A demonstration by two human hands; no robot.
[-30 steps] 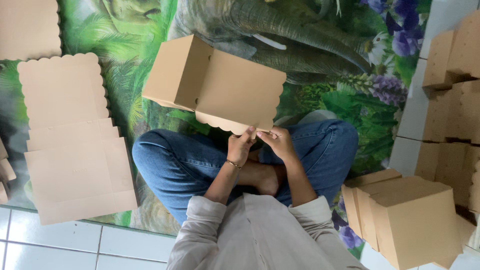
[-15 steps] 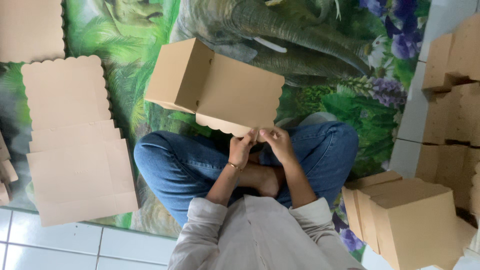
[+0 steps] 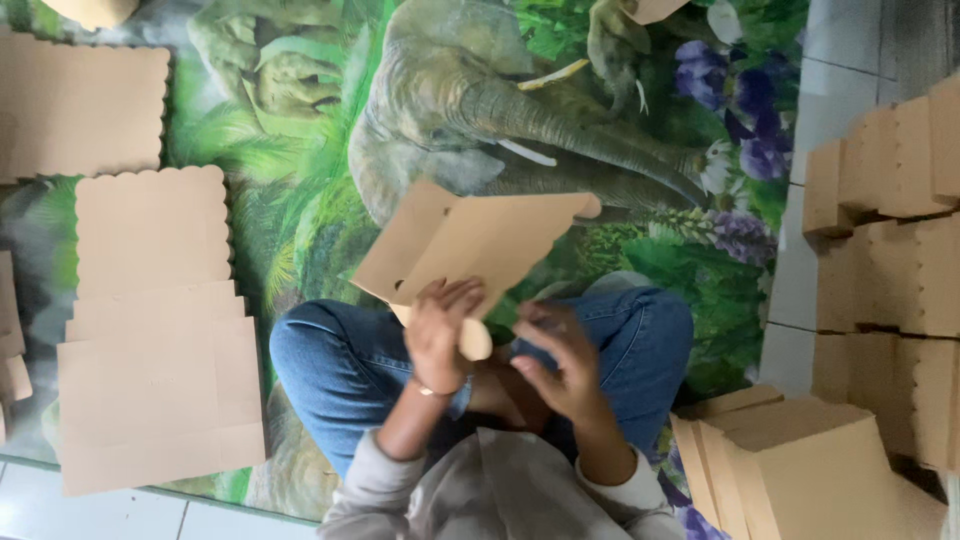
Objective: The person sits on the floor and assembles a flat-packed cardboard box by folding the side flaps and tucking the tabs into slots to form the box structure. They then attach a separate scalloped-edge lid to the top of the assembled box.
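Left hand [image 3: 440,330] clamped on lower edge of brown cardboard box [image 3: 470,245], held mid-frame above lap, tilted. Right hand [image 3: 558,362] just beside, fingers loosely curled, holding nothing, apart from box. Flat cardboard blanks [image 3: 150,330] stacked at left on elephant-print floor mat [image 3: 480,100]. Folded boxes [image 3: 800,470] piled lower right, more boxes [image 3: 890,230] along right edge. Box hides part of mat.

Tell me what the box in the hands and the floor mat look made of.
Half-folded box, gripped by the left hand: plain brown cardboard, matte, with scalloped die-cut edges and sharp creases. Floor mat: likely vinyl or plastic sheet, smooth with slight sheen, printed with an elephant and jungle leaves; exact material unclear.
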